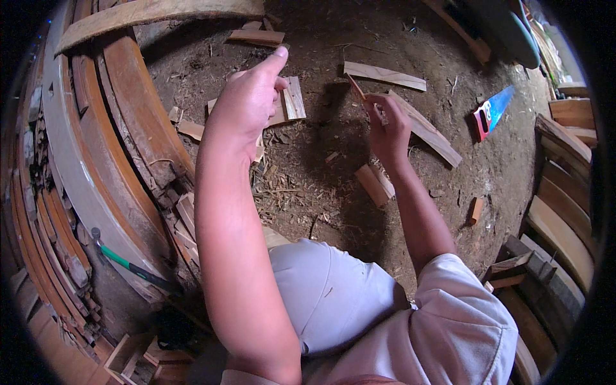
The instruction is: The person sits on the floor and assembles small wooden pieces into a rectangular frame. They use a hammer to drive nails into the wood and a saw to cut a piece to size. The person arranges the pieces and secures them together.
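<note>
My right hand [390,128] is closed around a slim reddish pencil [354,85], its tip pointing up and to the left. Farther left, my left hand [250,99] is raised with the thumb stretched forward and the other fingers curled in. Whatever those fingers hold, if anything, is hidden. Beyond and below it a short pale wood piece [294,98] shows on the ground. A long cut board [427,130] lies just right of my right hand, and another narrow board [385,75] lies past the pencil. Under my right wrist is a small wood block [372,185].
A handsaw [493,113] with a blue blade and red handle lies at the right. Long stacked planks [138,96] line the left, with a green-handled hammer [131,264] among them. More timber [561,224] is piled at the right edge. Wood chips litter the dirt floor.
</note>
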`<state>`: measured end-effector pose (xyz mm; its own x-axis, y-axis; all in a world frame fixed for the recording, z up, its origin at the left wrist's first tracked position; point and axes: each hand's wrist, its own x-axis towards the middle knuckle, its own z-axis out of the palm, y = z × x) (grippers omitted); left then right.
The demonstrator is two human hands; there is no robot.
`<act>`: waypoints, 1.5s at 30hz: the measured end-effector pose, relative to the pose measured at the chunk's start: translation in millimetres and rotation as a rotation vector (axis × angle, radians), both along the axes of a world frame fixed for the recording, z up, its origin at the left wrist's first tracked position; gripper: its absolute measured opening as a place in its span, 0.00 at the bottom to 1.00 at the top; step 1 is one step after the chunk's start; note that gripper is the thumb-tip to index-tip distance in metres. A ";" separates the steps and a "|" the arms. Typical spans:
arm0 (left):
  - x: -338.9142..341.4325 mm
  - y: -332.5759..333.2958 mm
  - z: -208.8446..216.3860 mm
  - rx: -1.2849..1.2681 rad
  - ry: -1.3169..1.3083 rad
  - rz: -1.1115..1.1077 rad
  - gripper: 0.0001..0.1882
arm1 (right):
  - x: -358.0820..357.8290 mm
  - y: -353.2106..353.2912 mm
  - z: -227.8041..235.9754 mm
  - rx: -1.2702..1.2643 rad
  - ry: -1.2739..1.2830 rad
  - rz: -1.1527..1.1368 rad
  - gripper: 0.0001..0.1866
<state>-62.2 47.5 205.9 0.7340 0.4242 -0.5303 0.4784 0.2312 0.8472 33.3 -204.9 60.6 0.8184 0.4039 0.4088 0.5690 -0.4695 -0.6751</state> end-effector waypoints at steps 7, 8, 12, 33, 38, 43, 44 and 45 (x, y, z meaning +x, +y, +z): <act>2.4 -1.9 -5.5 0.143 0.073 -0.040 0.40 | 8.1 -4.5 -8.9 0.641 0.626 -0.149 0.06; -0.5 -0.5 -5.3 0.124 0.093 -0.093 0.40 | 1.3 2.8 1.3 0.706 0.707 -0.147 0.05; 4.4 -10.3 -8.4 0.073 0.177 -0.233 0.36 | -41.0 26.4 51.8 0.904 0.843 -0.014 0.06; -3.1 -7.5 6.0 0.082 -0.071 -0.222 0.18 | -62.5 45.8 110.8 0.239 -0.103 0.244 0.08; -3.5 -8.4 9.6 0.038 -0.079 -0.197 0.16 | -46.2 44.2 105.0 0.364 0.234 0.386 0.08; -3.9 -2.8 8.7 0.074 -0.073 -0.073 0.15 | -45.1 48.8 103.8 0.726 0.773 0.446 0.06; -5.0 1.5 6.1 0.084 -0.099 -0.013 0.15 | -41.3 50.4 109.3 0.879 0.989 0.472 0.07; -4.8 3.5 8.6 0.061 -0.112 0.087 0.15 | -35.2 52.3 111.5 1.030 1.206 0.495 0.08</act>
